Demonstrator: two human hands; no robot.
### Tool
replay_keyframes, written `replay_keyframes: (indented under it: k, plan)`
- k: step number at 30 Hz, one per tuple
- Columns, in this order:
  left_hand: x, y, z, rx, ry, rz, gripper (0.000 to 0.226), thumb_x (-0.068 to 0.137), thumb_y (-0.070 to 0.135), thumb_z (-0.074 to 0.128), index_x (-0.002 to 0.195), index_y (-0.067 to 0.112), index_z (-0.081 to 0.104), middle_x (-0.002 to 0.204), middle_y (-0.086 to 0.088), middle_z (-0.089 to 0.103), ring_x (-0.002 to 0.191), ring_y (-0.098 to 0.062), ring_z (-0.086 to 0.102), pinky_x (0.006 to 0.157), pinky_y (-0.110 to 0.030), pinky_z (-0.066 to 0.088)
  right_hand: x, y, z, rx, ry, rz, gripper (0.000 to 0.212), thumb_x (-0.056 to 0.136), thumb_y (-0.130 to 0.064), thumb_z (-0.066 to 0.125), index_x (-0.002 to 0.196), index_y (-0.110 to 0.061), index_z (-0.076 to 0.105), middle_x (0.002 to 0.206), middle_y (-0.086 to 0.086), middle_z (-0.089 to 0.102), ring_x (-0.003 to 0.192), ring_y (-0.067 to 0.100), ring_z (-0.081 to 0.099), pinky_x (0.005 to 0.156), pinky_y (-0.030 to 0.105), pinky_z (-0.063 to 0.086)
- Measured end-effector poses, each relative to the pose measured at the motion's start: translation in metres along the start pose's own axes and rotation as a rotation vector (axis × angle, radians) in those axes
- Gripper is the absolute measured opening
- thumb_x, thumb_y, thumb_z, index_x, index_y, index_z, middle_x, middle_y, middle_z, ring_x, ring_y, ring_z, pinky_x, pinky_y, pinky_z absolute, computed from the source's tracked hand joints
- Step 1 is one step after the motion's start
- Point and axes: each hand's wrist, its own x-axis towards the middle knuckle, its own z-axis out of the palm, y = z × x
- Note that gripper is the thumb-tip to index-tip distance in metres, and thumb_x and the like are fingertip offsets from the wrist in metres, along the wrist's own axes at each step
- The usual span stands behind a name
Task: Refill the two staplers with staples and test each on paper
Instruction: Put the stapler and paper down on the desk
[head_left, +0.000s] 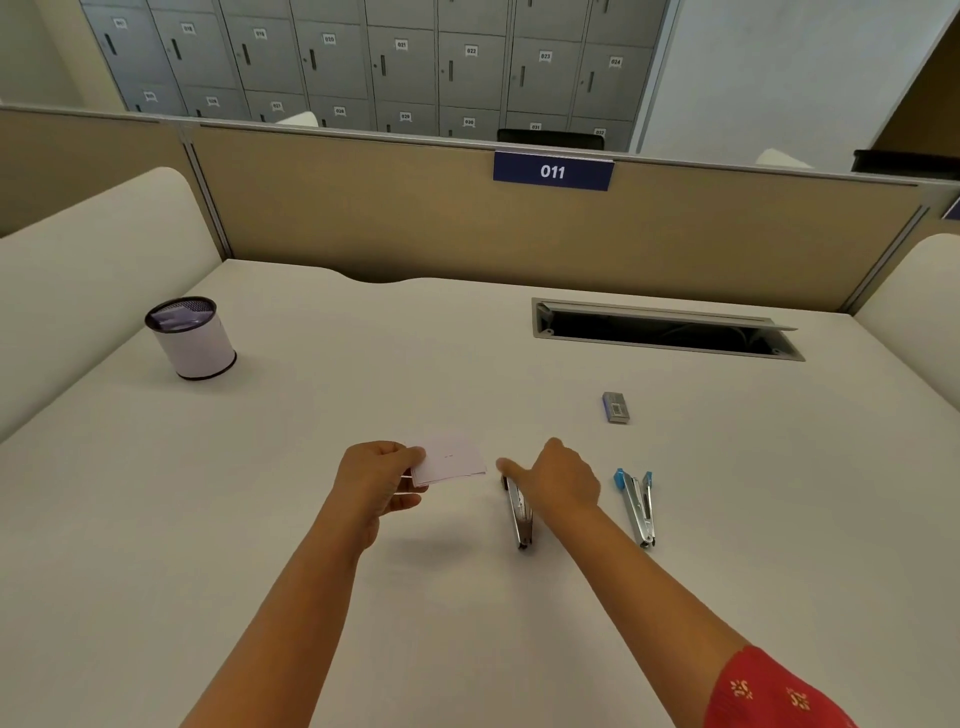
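staplers first: i count two on the white desk (260, 519), a silver stapler (519, 514) under my right hand (563, 480) and a blue-tipped stapler (638, 506) lying open just right of it. my right fingers (511, 467) look extended over the silver one; i cannot tell if they grip it. my left hand (379, 475) pinches one folded paper (451, 460). one staple box (616, 407) lies farther back, one cup (191, 336) far left.

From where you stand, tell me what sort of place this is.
Probably a shared office or study room: a desk walled by a fabric partition carrying a seat number plate 011, with numbered lockers behind it.
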Motion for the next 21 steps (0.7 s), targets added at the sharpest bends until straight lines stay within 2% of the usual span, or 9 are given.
replay_keyframes:
  k: [2, 3, 5, 7, 9, 12, 14, 17, 21]
  plan:
    - [0.001, 0.000, 0.000, -0.002, -0.002, 0.000, 0.014, 0.087, 0.009, 0.058, 0.076, 0.002, 0.060, 0.077, -0.010, 0.064, 0.063, -0.021, 0.062, 0.055, -0.026, 0.051, -0.002, -0.008, -0.006, 0.139, -0.008, -0.038, 0.066, 0.083, -0.062, 0.049, 0.121, -0.007, 0.050, 0.117, 0.009, 0.061, 0.106, 0.026, 0.058, 0.075, 0.030, 0.040]
    - [0.002, 0.000, 0.000, 0.000, -0.006, 0.001, 0.013, 0.087, 0.009, 0.058, 0.077, 0.001, 0.060, 0.077, -0.010, 0.064, 0.064, -0.021, 0.062, 0.055, -0.026, 0.051, -0.004, -0.014, -0.010, 0.262, -0.052, -0.046, 0.062, 0.084, -0.061, 0.046, 0.117, -0.009, 0.054, 0.116, 0.011, 0.061, 0.104, 0.025, 0.058, 0.077, 0.030, 0.039]
    - [0.003, 0.000, 0.000, 0.008, -0.018, 0.000, 0.012, 0.087, 0.010, 0.058, 0.081, -0.001, 0.061, 0.078, -0.011, 0.064, 0.065, -0.021, 0.062, 0.055, -0.026, 0.052, -0.009, -0.025, -0.016, 0.527, -0.227, -0.024, 0.049, 0.085, -0.058, 0.047, 0.092, -0.012, 0.062, 0.092, 0.011, 0.060, 0.081, 0.022, 0.057, 0.069, 0.029, 0.040]
    - [0.005, 0.000, -0.001, 0.009, -0.031, -0.003, 0.013, 0.088, 0.011, 0.058, 0.082, 0.000, 0.061, 0.080, -0.012, 0.065, 0.066, -0.022, 0.063, 0.055, -0.025, 0.052, -0.015, -0.032, -0.019, 0.739, -0.418, 0.026, 0.034, 0.086, -0.044, 0.058, 0.093, -0.011, 0.062, 0.083, 0.003, 0.060, 0.070, 0.015, 0.057, 0.062, 0.023, 0.046]
    - [0.006, 0.000, -0.003, 0.011, -0.040, -0.005, 0.014, 0.089, 0.012, 0.058, 0.081, 0.001, 0.062, 0.082, -0.013, 0.066, 0.066, -0.022, 0.065, 0.053, -0.024, 0.053, -0.017, -0.034, -0.016, 0.868, -0.500, 0.018, 0.014, 0.085, -0.022, 0.064, 0.094, -0.012, 0.060, 0.082, 0.001, 0.061, 0.069, 0.011, 0.059, 0.062, 0.020, 0.051]
    - [0.008, 0.000, -0.007, -0.016, -0.051, -0.005, 0.013, 0.089, 0.012, 0.058, 0.080, 0.003, 0.062, 0.084, -0.013, 0.067, 0.066, -0.022, 0.068, 0.047, -0.021, 0.054, -0.016, -0.038, -0.014, 0.970, -0.454, 0.009, 0.015, 0.084, -0.008, 0.064, 0.099, -0.007, 0.063, 0.079, 0.002, 0.063, 0.067, 0.012, 0.058, 0.065, 0.019, 0.052]
    - [0.011, -0.001, -0.012, -0.047, -0.058, -0.008, 0.010, 0.086, 0.010, 0.062, 0.079, 0.003, 0.062, 0.083, -0.015, 0.068, 0.062, -0.021, 0.071, 0.046, -0.019, 0.054, -0.016, -0.044, -0.014, 0.991, -0.420, -0.008, 0.018, 0.084, -0.006, 0.063, 0.102, -0.005, 0.063, 0.080, 0.001, 0.063, 0.070, 0.012, 0.059, 0.067, 0.019, 0.051]
    - [0.015, 0.000, -0.020, -0.059, -0.038, 0.005, 0.009, 0.082, 0.004, 0.065, 0.074, 0.005, 0.061, 0.081, -0.016, 0.069, 0.057, -0.017, 0.071, 0.047, -0.019, 0.054, -0.016, -0.052, -0.011, 1.003, -0.393, -0.031, 0.010, 0.085, -0.005, 0.062, 0.092, -0.011, 0.064, 0.081, 0.000, 0.063, 0.073, 0.012, 0.059, 0.069, 0.019, 0.051]
    - [0.022, 0.002, -0.033, -0.017, 0.004, 0.049, 0.011, 0.083, 0.002, 0.064, 0.073, 0.007, 0.062, 0.078, -0.012, 0.069, 0.058, -0.016, 0.071, 0.049, -0.021, 0.054, -0.015, -0.064, -0.004, 0.985, -0.376, -0.031, 0.008, 0.086, -0.012, 0.062, 0.093, -0.014, 0.063, 0.085, -0.001, 0.062, 0.077, 0.012, 0.059, 0.074, 0.024, 0.052]
